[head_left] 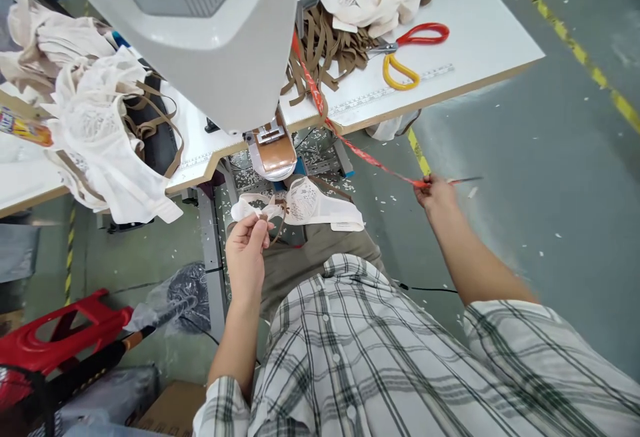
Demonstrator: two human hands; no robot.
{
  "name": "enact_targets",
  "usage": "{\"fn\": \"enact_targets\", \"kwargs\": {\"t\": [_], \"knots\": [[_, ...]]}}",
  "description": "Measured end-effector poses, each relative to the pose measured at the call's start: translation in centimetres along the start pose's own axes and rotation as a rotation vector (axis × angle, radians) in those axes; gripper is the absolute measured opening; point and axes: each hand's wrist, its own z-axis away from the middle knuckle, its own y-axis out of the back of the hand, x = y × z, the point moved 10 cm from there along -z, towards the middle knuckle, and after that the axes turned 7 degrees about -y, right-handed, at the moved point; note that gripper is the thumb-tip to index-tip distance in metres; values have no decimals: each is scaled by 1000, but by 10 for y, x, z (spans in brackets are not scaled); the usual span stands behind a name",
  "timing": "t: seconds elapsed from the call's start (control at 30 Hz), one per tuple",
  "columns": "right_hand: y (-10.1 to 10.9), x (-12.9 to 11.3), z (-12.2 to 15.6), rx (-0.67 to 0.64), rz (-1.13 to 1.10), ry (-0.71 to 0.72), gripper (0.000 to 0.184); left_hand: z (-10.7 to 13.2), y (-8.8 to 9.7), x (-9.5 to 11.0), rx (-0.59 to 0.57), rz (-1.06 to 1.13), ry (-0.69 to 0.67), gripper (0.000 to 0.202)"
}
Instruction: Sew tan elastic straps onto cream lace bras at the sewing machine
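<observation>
White worktop (493,30) w/ scissors (395,46) set on it; bra (325,209) pinched by fingers of L hand (247,243), red cord (361,153) by R hand's (437,194).

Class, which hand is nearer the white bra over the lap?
Left. The left hand pinches one end of the white bra; the right hand is off to its right.

My left hand (246,250) pinches, thumb against fingers, close before me; my right hand (437,193) reaches well out sideways, fingers curled tight.
</observation>
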Motion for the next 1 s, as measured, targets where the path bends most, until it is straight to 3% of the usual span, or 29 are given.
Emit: {"fn": "enact_targets", "kwargs": {"t": [0.1, 0.17, 0.27, 0.37, 0.47, 0.53, 0.6, 0.67, 0.73, 0.8, 0.87, 0.93, 1.0], "knots": [[-9, 13, 32, 40, 2, -79, 31, 0, 0, 13, -52, -133, -89, 30], [-28, 13, 60, -24, 11, -118, 25, -3, 5, 22, -100, -321, -152, 25], [-73, -5, 108, -277, 114, -111, 31, -13, 11, 24, -273, -589, -177, 25], [-119, -39, 156, -583, 336, 27, 32, -26, 24, 17, -483, -999, -212, 32], [-145, -69, 187, -767, 409, 126, 34, -42, 44, 16, -532, -1544, -325, 24], [-153, -82, 198, -837, 421, 141, 38, -51, 54, 14, -529, -1652, -335, 23], [-155, -92, 203, -858, 432, 132, 42, -54, 64, -1, -587, -1470, -123, 24], [-156, -102, 206, -856, 424, 120, 42, -45, 68, -24, -638, -1050, 249, 30], [-158, -112, 212, -881, 386, 107, 38, -30, 57, -27, -551, -548, 508, 34], [-162, -124, 221, -923, 321, 105, 34, -27, 43, -9, -341, -136, 525, 33], [-168, -136, 228, -937, 272, 122, 34, -28, 32, 16, -150, 101, 403, 28], [-176, -150, 234, -931, 271, 170, 32, -22, 21, 31, -48, 155, 296, 30], [-187, -161, 241, -930, 311, 231, 29, -14, 9, 33, -11, 99, 233, 34]]}}
